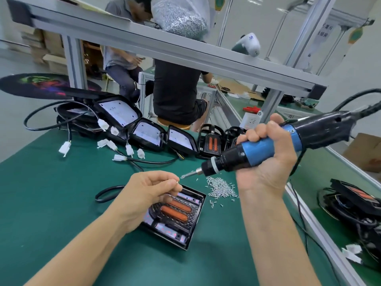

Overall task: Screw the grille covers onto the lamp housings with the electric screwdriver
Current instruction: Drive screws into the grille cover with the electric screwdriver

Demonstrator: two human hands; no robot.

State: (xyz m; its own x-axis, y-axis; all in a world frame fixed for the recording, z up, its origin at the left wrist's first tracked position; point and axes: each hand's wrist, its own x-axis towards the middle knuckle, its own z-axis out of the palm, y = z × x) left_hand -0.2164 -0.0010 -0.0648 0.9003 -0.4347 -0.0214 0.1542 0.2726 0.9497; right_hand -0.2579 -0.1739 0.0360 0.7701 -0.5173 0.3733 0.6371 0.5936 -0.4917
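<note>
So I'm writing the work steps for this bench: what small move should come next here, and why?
Probably seat the screw on the bit tip. The left hand pinches it right beside the tip, the right hand holds the electric screwdriver tilted, raised above the lamp housing.

Head camera looks down, close over bench [61, 193].

Bare green mat [51, 193] left; screw pile [221, 187] right; open housings [148, 135] crowding behind

blue-black screwdriver [268, 149], green mat [51, 193], orange lenses [175, 210] (perhaps red).
</note>
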